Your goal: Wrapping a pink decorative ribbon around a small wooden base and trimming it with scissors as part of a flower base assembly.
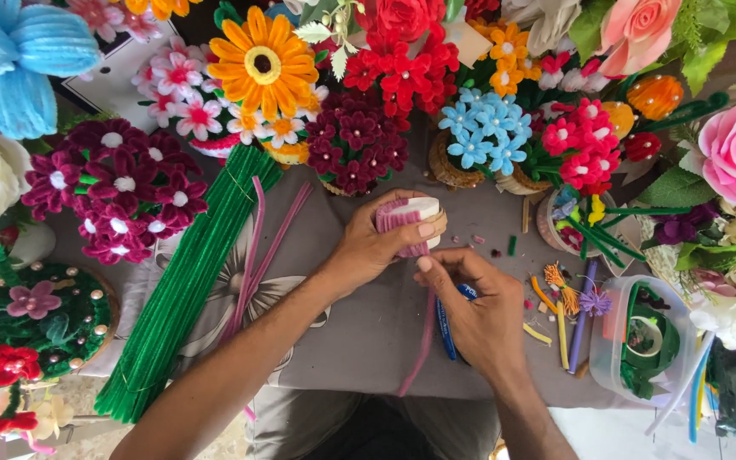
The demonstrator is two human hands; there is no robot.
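Left hand (382,245) gripping a white block (419,213) wrapped in pink fuzzy wire (423,336), right hand (479,311) pinching the wire under it, blue pen (446,328) tucked in, green wire bundle (185,290) by the table's (368,341) left edge

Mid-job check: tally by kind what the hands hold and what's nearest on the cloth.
White block, in left hand: 1
Pink pipe cleaner, pinched by right hand: 1
Blue pen: 1
Green pipe cleaner bundle: 1
Clear plastic tub: 1
Total: 5

A craft worktable: pipe-cleaner flower bouquets (266,68) crowd it beside a green pipe-cleaner bundle (189,281) and scraps (555,307).
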